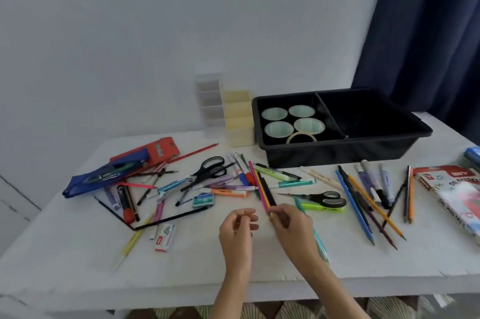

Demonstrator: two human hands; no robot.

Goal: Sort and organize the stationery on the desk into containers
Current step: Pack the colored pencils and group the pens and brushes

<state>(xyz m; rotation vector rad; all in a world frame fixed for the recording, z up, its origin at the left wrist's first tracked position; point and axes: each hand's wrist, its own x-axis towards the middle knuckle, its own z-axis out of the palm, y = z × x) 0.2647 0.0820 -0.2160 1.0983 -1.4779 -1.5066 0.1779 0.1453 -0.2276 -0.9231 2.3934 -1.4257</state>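
While right hand (287,222) pinches pencil bundle (263,192), left hand (239,226) loosely curled, contents unclear.

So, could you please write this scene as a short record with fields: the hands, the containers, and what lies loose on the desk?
left hand: fingers curled; what it holds is unclear
right hand: grips the near ends of a pencil bundle
black tray: two compartments; left one holds four paper cups and a tape roll
cream organizer: upright, left of the tray
desk: many loose pens, two scissors
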